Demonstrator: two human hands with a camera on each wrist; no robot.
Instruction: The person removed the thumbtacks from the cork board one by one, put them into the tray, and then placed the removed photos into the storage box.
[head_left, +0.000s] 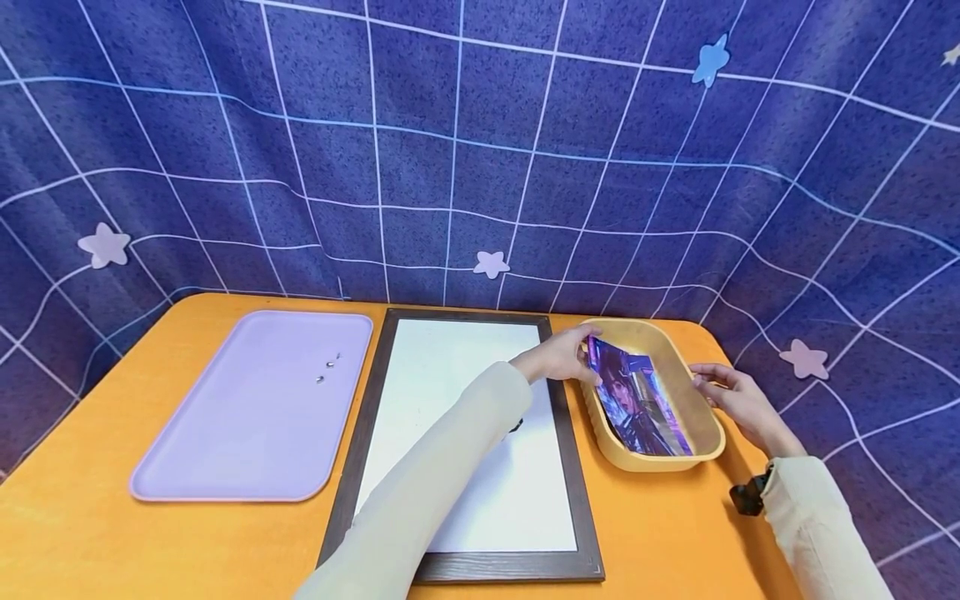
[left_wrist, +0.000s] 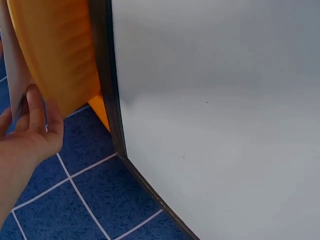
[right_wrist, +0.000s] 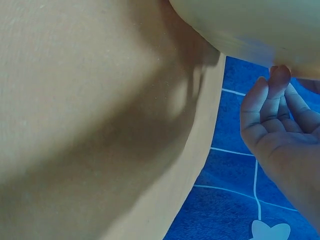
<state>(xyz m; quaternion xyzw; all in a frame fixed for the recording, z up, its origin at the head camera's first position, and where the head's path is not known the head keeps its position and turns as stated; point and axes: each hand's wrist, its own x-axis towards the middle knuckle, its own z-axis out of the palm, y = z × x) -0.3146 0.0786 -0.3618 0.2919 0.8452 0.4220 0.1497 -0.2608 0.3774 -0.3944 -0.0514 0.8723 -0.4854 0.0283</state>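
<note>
At the right of the head view, a yellow plastic basin (head_left: 645, 333) stands on the orange table. Glossy printed picture sheets (head_left: 633, 400), purple and blue with a face on them, lie tilted inside it. My left hand (head_left: 558, 354) reaches over the basin's left rim and pinches the upper left edge of a sheet. The left wrist view shows the pale back of this sheet (left_wrist: 16, 65) between thumb and fingers of the left hand (left_wrist: 32, 132). On the far side, my right hand (head_left: 738, 400) grips the basin's right rim, its curled fingertips (right_wrist: 280, 75) at the edge.
A white board (head_left: 480, 333) in a dark frame lies in the middle, under my left forearm. Left of it is a lilac tray (head_left: 247, 417) with a few tiny dark bits. A blue gridded curtain (head_left: 420, 167) with stars hangs behind the table.
</note>
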